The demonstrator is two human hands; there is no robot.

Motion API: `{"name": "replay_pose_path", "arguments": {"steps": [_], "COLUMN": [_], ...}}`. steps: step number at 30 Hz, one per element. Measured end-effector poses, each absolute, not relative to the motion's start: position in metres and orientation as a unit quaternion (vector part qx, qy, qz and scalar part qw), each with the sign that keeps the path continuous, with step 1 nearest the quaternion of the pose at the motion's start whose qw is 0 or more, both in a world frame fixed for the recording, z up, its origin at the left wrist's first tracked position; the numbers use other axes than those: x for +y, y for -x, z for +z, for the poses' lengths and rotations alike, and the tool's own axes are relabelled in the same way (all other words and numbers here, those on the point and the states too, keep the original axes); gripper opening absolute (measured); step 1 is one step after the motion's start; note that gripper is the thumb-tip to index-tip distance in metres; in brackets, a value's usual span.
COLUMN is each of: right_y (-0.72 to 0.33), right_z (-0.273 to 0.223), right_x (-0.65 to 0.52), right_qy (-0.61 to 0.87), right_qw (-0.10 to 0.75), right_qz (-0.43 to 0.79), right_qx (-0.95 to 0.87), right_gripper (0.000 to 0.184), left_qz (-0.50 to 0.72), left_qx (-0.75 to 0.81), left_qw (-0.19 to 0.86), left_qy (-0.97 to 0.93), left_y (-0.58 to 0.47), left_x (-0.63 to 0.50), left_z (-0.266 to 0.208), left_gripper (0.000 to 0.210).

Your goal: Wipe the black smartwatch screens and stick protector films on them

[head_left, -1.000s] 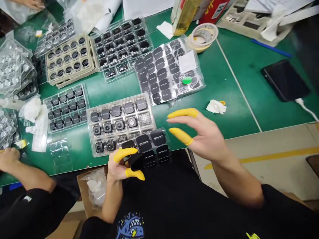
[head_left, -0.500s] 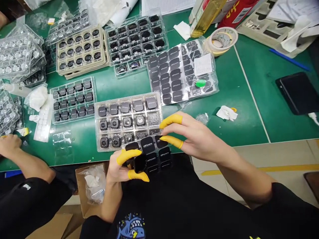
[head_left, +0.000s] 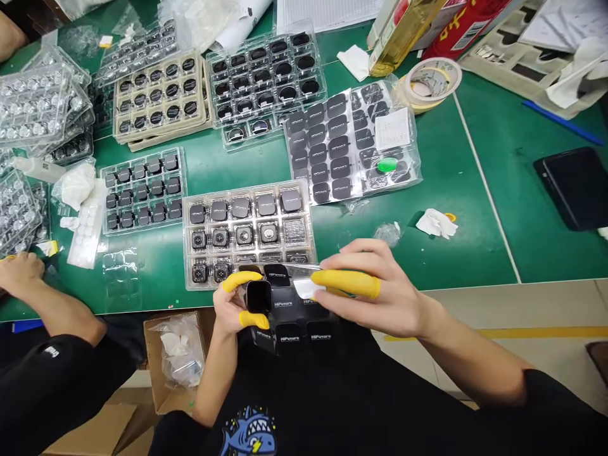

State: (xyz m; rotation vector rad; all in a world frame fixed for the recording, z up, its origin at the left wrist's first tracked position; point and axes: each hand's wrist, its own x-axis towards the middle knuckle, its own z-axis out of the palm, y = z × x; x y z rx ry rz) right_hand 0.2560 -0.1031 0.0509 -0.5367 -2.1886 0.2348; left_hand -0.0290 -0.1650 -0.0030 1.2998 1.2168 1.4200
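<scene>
Between the yellow-cotted fingertips of my left hand (head_left: 230, 307) is a black square smartwatch body (head_left: 259, 296), its dark glossy face showing. A sheet of black HiFuture film stickers (head_left: 291, 334) lies right behind the watch, apparently held by the same hand. My right hand (head_left: 384, 291), also in yellow finger cots, pinches a sticker (head_left: 304, 289) at the sheet's upper right, its pale underside turned up. Whether it is fully off the sheet I cannot tell. Just beyond my hands, a clear tray (head_left: 295, 232) carries square watch bodies, the far row with film-covered faces.
Left of that tray stands another watch tray (head_left: 142, 215). Behind are trays of round dark discs (head_left: 266, 79) and bagged sticker sheets (head_left: 327, 152). Tape rolls (head_left: 432, 82), a bottle (head_left: 403, 38) and a phone (head_left: 574, 187) sit rightward. A co-worker's arm (head_left: 52, 291) rests at left.
My right fingers have closed on a sticker at the sheet, and its pale underside now shows. The watch in my left hand has turned its face more toward me and shifted slightly up and left.
</scene>
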Motion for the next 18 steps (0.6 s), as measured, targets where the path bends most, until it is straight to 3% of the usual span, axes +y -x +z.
{"name": "replay_pose_path", "arguments": {"steps": [7,14,18], "right_y": [-0.264,-0.256,-0.232], "right_z": [0.054,0.074,0.091], "right_x": [-0.121,-0.116,-0.098], "right_qy": [0.223,0.390,0.398], "right_qw": [0.419,0.487,0.446], "right_qz": [0.166,0.402,0.492], "right_qx": [-0.864,-0.670,-0.633], "right_gripper": [0.023,0.013,0.004], "left_qz": [0.580,0.557,0.589], "left_qx": [0.481,0.475,0.433], "left_qw": [0.441,0.424,0.445], "left_qy": [-0.487,-0.534,-0.518], "left_y": [0.033,0.029,0.019], "left_x": [-0.167,-0.162,-0.149], "left_z": [-0.016,-0.017,-0.020], "left_gripper": [0.083,0.085,0.085]}}
